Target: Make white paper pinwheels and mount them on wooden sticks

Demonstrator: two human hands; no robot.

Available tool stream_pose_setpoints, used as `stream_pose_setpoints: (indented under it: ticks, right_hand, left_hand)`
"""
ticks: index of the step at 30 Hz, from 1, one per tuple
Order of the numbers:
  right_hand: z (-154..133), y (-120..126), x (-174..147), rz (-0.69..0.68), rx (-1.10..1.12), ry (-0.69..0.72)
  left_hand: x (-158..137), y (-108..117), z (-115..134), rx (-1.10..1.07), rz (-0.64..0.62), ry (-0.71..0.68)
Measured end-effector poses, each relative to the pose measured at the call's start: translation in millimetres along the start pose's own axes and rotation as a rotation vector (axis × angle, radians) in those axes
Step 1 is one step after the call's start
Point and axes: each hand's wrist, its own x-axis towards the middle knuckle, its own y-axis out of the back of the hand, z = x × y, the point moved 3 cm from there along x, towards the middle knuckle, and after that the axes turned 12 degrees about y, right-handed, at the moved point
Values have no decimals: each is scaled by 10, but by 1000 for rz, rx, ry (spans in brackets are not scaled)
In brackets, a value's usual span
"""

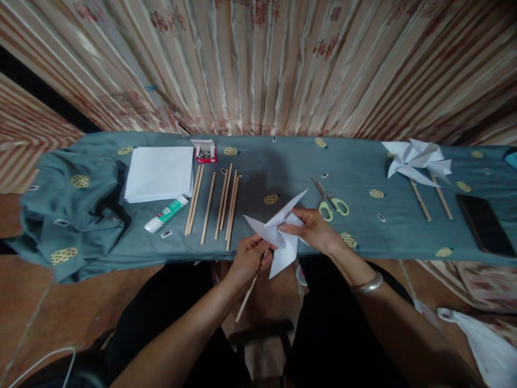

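Over the near edge of the cloth-covered table, a white paper pinwheel [284,254] is between my two hands. My left hand [251,257] is closed around a thin wooden stick [247,297] just behind the pinwheel, and the stick's free end slants down toward my lap. My right hand [314,229] grips the pinwheel from the right, its thumb on the centre where a small pin head shows. Beyond that hand lie scissors [333,202] with green handles, blades spread a little.
On the left are a stack of white paper [159,173], a red box of pins [205,153], a glue stick [166,213] and several wooden sticks [208,207]. Two finished-looking pinwheels [418,160] and a phone [486,225] lie at the right. A pleated curtain [258,70] hangs behind the table.
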Motion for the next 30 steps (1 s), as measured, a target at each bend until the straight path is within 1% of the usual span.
stream_pose_setpoints:
  ticks: [6,11,16,21,25,30]
  right_hand:
    - [-23,6,-8,-72,-130,51]
    - [-68,-15,2,-141,-261,86]
    - [-81,-86,19,-214,-287,125]
    - [-88,-170,39,-308,-341,97]
    - [-139,-232,49,-390,-455,88]
    - [-208,-269,63,-435,-599,80]
  left_hand:
    - [-10,18,-47,25,34,-9]
    - [-35,60,-52,20,99,-36]
    - [-92,101,-55,1,156,-9]
    - [-126,148,-174,-81,220,-39]
    - [-122,179,-319,-193,279,5]
    - [-98,168,-398,-294,281,8]
